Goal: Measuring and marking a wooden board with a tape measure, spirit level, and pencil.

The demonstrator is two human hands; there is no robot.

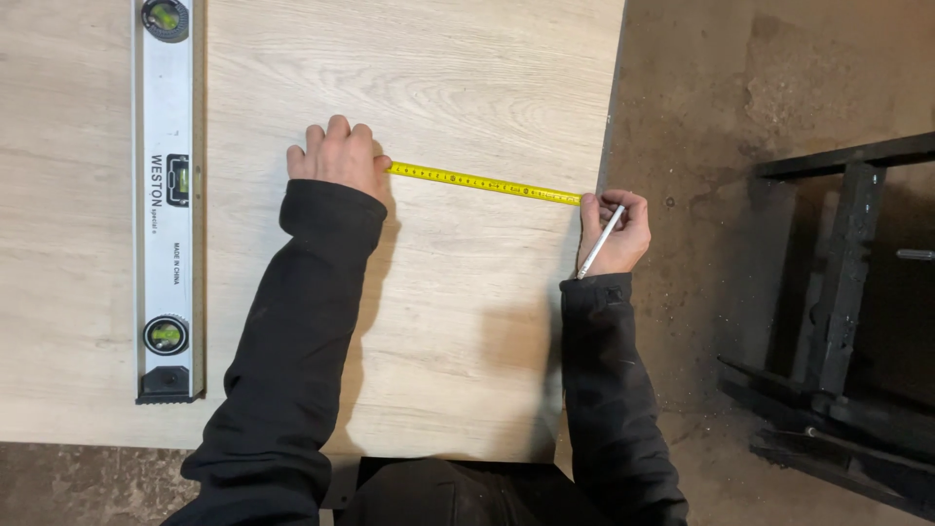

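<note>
Tape measure (pixel 484 183) stretched flat across pale wood tabletop (pixel 438 321), yellow blade running to tabletop's right edge. My left hand (pixel 336 156) closed over tape's case end (case itself hidden under fingers). My right hand (pixel 614 232) pins blade tip at edge, fingers curled round white pencil (pixel 599 244). Spirit level (pixel 168 195) lies well left of tape, apart.

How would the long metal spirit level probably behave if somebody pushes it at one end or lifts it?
The spirit level looks like a straight aluminium bar, so it should stay stiff when lifted. It lies flat on the smooth wooden board, so a push at one end would likely make it slide or pivot, not roll. Its glass vials probably need gentle handling. Neither the left hand nor the right hand touches it.
</note>
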